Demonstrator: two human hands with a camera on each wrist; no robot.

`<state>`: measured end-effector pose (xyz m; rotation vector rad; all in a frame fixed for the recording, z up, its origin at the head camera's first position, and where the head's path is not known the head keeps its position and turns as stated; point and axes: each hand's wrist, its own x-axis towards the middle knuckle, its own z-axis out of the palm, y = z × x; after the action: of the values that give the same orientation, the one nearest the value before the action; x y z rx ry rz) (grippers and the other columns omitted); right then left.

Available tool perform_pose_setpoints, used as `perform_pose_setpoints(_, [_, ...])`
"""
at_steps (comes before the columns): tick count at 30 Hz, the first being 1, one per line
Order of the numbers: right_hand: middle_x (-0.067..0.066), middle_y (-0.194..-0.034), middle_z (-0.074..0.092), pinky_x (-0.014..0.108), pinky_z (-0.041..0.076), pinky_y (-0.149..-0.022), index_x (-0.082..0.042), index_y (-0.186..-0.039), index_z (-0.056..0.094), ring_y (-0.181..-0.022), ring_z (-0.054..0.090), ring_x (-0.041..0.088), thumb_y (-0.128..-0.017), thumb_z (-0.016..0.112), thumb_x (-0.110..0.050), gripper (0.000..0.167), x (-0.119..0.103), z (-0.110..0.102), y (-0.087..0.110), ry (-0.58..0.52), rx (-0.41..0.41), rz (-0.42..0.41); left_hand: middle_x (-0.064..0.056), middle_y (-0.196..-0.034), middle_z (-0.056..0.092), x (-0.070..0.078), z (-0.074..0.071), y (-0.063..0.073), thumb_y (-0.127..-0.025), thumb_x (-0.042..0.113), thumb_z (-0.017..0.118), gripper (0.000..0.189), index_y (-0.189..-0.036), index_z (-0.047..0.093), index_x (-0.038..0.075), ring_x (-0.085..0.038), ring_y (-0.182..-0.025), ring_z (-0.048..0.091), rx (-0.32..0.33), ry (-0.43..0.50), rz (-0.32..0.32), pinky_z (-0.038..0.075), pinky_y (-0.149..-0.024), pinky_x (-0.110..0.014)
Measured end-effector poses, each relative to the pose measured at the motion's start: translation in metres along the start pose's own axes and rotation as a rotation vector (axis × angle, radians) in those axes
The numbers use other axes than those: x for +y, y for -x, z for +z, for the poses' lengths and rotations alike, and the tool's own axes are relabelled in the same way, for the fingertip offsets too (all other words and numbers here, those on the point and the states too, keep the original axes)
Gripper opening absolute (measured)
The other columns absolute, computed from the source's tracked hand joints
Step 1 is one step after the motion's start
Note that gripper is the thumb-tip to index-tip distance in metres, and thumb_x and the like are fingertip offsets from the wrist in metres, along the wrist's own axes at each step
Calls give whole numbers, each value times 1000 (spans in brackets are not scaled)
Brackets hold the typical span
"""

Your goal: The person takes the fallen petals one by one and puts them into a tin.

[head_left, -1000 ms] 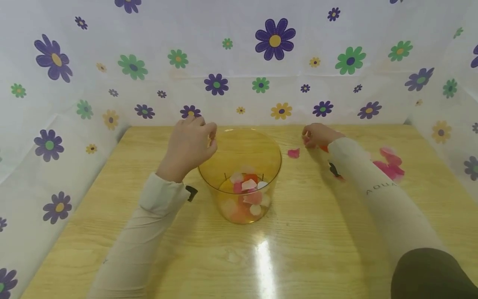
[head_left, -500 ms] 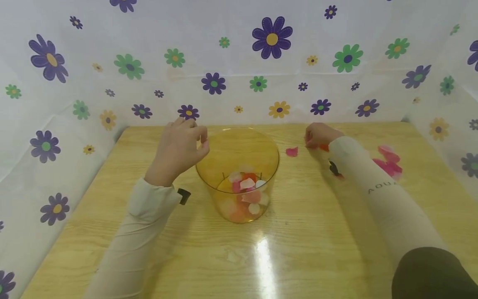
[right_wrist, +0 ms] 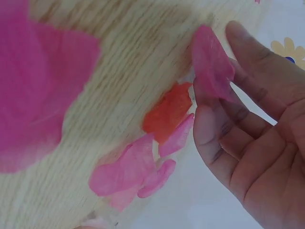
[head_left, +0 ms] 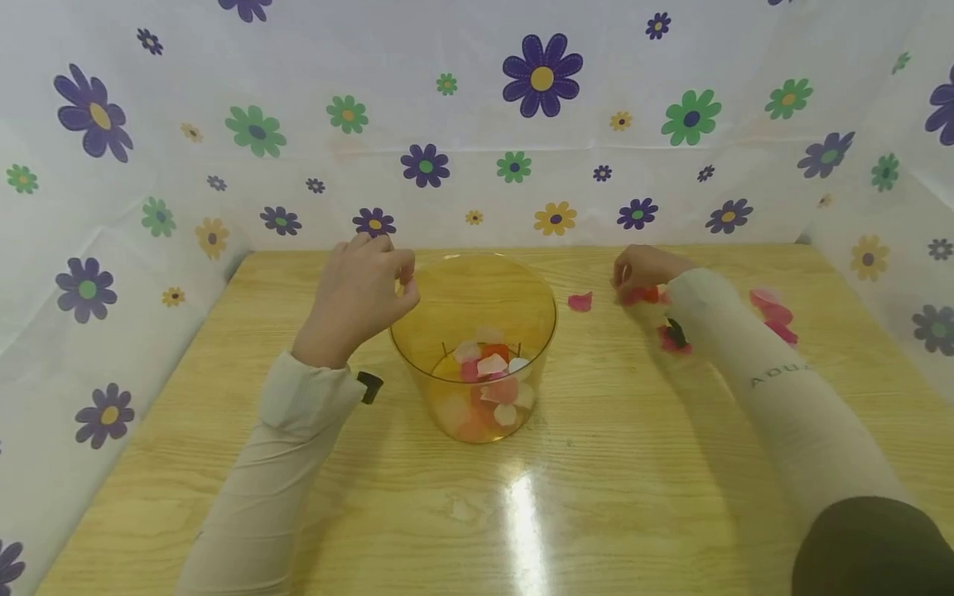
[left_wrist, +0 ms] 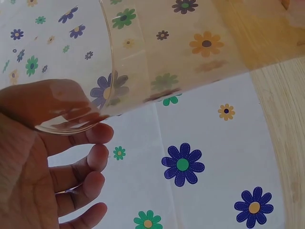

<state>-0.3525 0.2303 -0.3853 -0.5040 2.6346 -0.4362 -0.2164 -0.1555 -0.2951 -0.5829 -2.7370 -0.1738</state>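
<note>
A see-through amber tub (head_left: pixel 483 414) stands on the table with white, pink and red petals (head_left: pixel 493 366) in it. My left hand (head_left: pixel 359 290) pinches its rim on the left; in the left wrist view the thumb lies over the clear rim (left_wrist: pixel 71 125) and the other fingers curl below. At the back right my right hand (head_left: pixel 647 269) is low over the table. In the right wrist view that hand holds a pink petal (right_wrist: pixel 209 62) at its curled fingers, thumb tip a little apart. Beside it lie an orange-red petal (right_wrist: pixel 169 112) and several pink petals (right_wrist: pixel 126 167).
One loose pink petal (head_left: pixel 580 302) lies right of the tub. More pink petals (head_left: pixel 775 314) lie farther right, partly behind the right sleeve (head_left: pixel 753 364). A white flowered cloth (head_left: pixel 477 108) hangs along the back and sides of the wooden table (head_left: pixel 417 513).
My right hand has shifted slightly right, and more red and pink petals show beneath it. My left hand moved a little left, then stayed at the rim. The view has shifted slightly.
</note>
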Motion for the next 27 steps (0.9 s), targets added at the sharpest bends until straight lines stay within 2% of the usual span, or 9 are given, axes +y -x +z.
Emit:
perform_pose_setpoints(3, [17,-97,68,42,51,-86,-1,-92,66,-86,63,25,-80,71,-11,17,-1,-1,3,-7,-34,7,-7,-73,55,0,-1,0,-81,14,55,11,-74,59,8,-26,-72,44,-7,6,-7,36,-69,-38])
perform_pose_setpoints(9, [15,-92,68,34,53,-75,-2,-85,65,-77,62,20,-78,70,-2,9,-9,0,12,-27,-70,2,-7,-73,55,1,1,1,-82,13,55,10,-74,58,9,-25,-71,43,-6,10,-6,36,-69,-37])
perform_pose_setpoints(13, [10,-86,66,31,51,-72,-5,-82,64,-75,57,19,-79,66,1,8,-26,-3,25,-17,7,-63,-7,-73,55,1,1,2,-82,13,55,9,-74,58,9,-25,-71,42,8,14,-3,36,-68,-37])
perform_pose_setpoints(17, [8,-82,65,32,51,-73,-5,-85,64,-75,57,19,-82,65,0,6,-62,-11,49,-33,199,-205,-7,-73,56,1,2,3,-82,13,55,9,-74,58,9,-25,-70,42,22,8,3,35,-67,-37])
perform_pose_setpoints(22, [4,-85,67,26,51,-72,-7,-89,65,-77,59,14,-82,68,-4,8,-117,-21,84,-53,483,-478,-7,-74,56,0,2,2,-82,14,56,10,-75,59,8,-25,-69,42,28,0,3,34,-65,-36])
perform_pose_setpoints(24, [3,-85,67,22,50,-72,-7,-89,65,-77,58,12,-81,69,-3,10,-136,-22,94,-61,545,-590,-7,-73,56,0,2,3,-82,14,56,10,-75,60,9,-25,-69,42,30,-1,2,34,-65,-36])
perform_pose_setpoints(27, [2,-86,67,21,49,-69,-7,-89,66,-77,57,11,-80,70,-3,11,-159,-18,102,-74,548,-708,-7,-73,56,1,2,2,-81,14,56,9,-75,60,9,-25,-68,42,38,3,4,35,-65,-36])
